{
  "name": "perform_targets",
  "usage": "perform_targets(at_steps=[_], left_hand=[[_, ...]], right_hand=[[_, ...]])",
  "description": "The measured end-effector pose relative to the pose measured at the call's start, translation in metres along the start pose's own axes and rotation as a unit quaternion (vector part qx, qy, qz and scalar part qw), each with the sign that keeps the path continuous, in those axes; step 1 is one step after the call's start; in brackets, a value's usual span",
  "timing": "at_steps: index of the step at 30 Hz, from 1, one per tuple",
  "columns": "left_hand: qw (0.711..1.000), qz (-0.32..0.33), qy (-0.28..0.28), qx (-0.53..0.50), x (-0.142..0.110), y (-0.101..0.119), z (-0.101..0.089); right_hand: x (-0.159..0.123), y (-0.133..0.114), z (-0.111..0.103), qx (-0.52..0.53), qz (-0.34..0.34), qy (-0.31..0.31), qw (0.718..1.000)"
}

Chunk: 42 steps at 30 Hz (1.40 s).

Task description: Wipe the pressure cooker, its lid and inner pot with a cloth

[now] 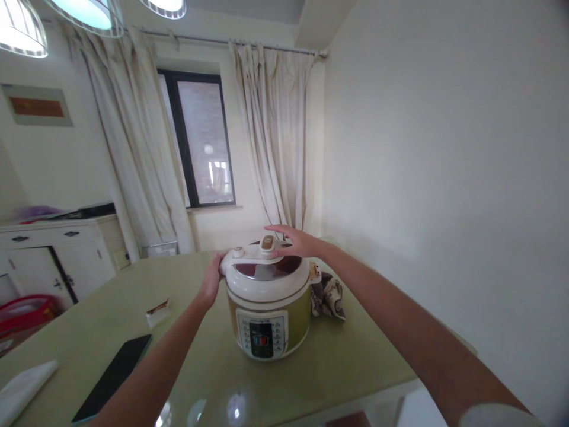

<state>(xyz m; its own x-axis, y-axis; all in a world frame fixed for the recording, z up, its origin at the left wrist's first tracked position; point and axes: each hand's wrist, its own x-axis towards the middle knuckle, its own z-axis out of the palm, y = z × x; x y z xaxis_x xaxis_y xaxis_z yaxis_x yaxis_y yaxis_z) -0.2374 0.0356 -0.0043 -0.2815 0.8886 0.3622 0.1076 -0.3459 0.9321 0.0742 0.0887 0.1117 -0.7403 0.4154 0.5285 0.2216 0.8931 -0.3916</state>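
Observation:
An electric pressure cooker [269,287], white and gold-green with a control panel [262,335] on its front, stands upright with its lid on. My left hand [212,280] is against the left end of the lid, its fingers wrapped round the edge and partly hidden behind it. Above the lid's right half, my right hand [296,242] has its fingers spread over the lid handle [253,255], close to the brown-topped knob [267,242]. Its thumb reaches toward the handle from below; whether it touches, I cannot tell.
A crumpled patterned cloth [328,295] lies right of the cooker on the green tabletop [347,356]. To the left are a small white packet [157,313], a dark tablet-like slab [113,376] and a white object [26,385]. The wall [444,178] rises close on the right.

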Motion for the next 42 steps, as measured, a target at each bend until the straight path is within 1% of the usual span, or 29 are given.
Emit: perform_targets(at_steps=[2,3,5,8,13,17,20,24,29,34,36,39,42], left_hand=[[1.000,-0.021,0.003,-0.015,-0.012,-0.005,0.000],[0.999,-0.032,0.013,-0.019,-0.018,-0.008,0.000],[0.998,-0.038,0.028,-0.027,-0.026,-0.011,0.002],[0.999,-0.026,0.033,-0.031,-0.032,-0.012,0.003],[0.999,-0.013,0.024,-0.030,-0.028,-0.013,-0.003],[0.998,-0.025,0.029,-0.044,-0.025,-0.018,-0.008],[0.998,-0.031,0.036,-0.046,-0.025,-0.021,-0.008],[0.997,-0.032,0.052,-0.051,-0.026,-0.024,-0.007],[0.995,-0.037,0.046,-0.086,-0.026,-0.026,-0.005],[0.991,-0.052,0.045,-0.118,-0.027,-0.026,-0.004],[0.989,-0.044,0.034,-0.134,-0.026,-0.027,-0.003],[0.988,-0.023,0.034,-0.146,-0.024,-0.031,-0.004],[0.989,-0.014,0.040,-0.144,-0.023,-0.032,-0.005]], right_hand=[[0.015,-0.002,0.007,-0.039,-0.035,-0.056,0.997],[0.020,-0.002,0.011,-0.058,-0.044,-0.072,0.995],[0.025,0.000,0.017,-0.086,-0.056,-0.079,0.992],[0.023,0.000,0.022,-0.103,-0.070,-0.068,0.990],[0.022,-0.005,0.019,-0.142,-0.048,-0.090,0.985],[0.028,-0.005,0.019,-0.147,-0.029,-0.078,0.986],[0.029,-0.003,0.020,-0.145,-0.026,-0.078,0.986],[0.029,0.002,0.017,-0.109,-0.051,-0.072,0.990],[0.032,-0.002,0.003,-0.080,-0.082,-0.067,0.991],[0.030,-0.012,-0.002,-0.111,-0.137,-0.083,0.981],[0.028,-0.013,0.000,-0.126,-0.163,-0.097,0.974],[0.027,-0.011,0.002,-0.144,-0.194,-0.126,0.962],[0.028,-0.010,0.000,-0.166,-0.206,-0.141,0.954]])
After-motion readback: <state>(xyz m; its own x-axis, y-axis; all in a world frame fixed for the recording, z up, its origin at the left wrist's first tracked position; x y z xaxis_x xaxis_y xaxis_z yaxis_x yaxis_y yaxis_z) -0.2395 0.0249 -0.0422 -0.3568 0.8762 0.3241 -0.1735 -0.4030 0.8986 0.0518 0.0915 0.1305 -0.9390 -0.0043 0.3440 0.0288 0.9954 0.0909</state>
